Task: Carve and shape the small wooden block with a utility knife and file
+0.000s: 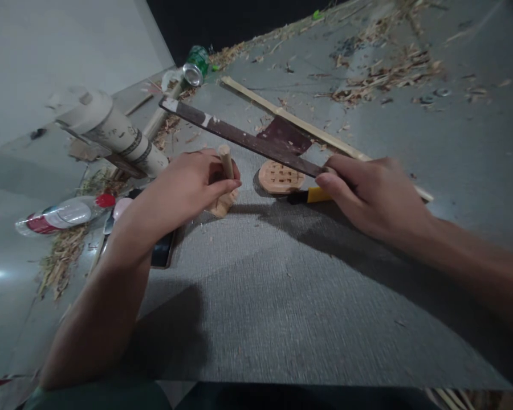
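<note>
My left hand [183, 185] is closed around a short round wooden stick [226, 160], whose pale end points up between thumb and fingers. Below that thumb a small carved wooden piece [223, 205] shows on the table; whether it joins the stick is hidden. My right hand [380, 193] grips one end of a long, dark, flat bar [248, 138] with white flecks, which slants up and left above the table. Under the bar lies a round wooden disc [281, 177] with slots. Beside it, a yellow and black tool [318, 195] runs partly beneath my right hand.
A thin wooden strip [290, 118] and a dark red patch [285, 135] lie beyond the bar. Farther back are a green can [195, 65] and shavings [389, 77]. A pale tumbler [119, 134], a plastic bottle [68, 215] and a phone [162, 250] are on the left.
</note>
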{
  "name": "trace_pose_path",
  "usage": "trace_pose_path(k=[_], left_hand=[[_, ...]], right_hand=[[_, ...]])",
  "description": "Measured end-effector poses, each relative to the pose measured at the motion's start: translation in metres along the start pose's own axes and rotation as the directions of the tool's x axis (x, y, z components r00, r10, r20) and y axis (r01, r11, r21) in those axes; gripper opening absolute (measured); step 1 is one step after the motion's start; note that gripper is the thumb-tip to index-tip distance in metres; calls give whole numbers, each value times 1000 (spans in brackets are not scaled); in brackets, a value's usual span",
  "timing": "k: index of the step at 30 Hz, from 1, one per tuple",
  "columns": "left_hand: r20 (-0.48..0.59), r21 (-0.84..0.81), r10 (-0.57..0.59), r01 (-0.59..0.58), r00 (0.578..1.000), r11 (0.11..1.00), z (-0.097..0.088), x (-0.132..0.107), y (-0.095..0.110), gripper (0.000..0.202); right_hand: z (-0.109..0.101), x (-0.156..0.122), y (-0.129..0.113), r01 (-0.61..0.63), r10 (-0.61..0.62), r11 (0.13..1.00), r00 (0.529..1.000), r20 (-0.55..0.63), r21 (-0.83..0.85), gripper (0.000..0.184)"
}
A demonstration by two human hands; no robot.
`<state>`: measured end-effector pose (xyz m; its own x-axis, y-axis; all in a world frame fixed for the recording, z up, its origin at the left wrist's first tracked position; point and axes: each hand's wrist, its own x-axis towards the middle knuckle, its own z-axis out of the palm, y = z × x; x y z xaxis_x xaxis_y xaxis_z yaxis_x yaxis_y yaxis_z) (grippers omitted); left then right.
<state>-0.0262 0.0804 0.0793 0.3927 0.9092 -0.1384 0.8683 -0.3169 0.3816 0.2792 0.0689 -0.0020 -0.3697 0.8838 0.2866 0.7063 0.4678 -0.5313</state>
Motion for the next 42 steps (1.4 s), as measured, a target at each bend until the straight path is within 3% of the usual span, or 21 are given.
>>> trace_pose_path(k=[19, 23, 27, 36, 42], left_hand=[[-2, -23, 30, -30, 1000, 999, 2, 0, -2, 22], [-25, -5, 37, -37, 999, 999, 5, 0, -2, 21], [-95, -107, 75, -85, 993, 991, 9, -5, -8, 16], [-137, -190, 62, -88, 989, 978, 6, -15, -21, 12], [-98, -47, -17, 13, 995, 999, 5, -10, -14, 19]], right_hand=[[3, 0, 2, 20, -20, 1000, 999, -28, -7, 42], [0, -3, -3, 15, -13, 1000, 995, -98, 20, 41], [-3, -8, -10, 11, -1, 999, 983, -185, 51, 36], [0, -7, -9, 36, -32, 999, 988, -151, 19, 30], [-1, -12, -17, 53, -46, 998, 982, -185, 36, 28]])
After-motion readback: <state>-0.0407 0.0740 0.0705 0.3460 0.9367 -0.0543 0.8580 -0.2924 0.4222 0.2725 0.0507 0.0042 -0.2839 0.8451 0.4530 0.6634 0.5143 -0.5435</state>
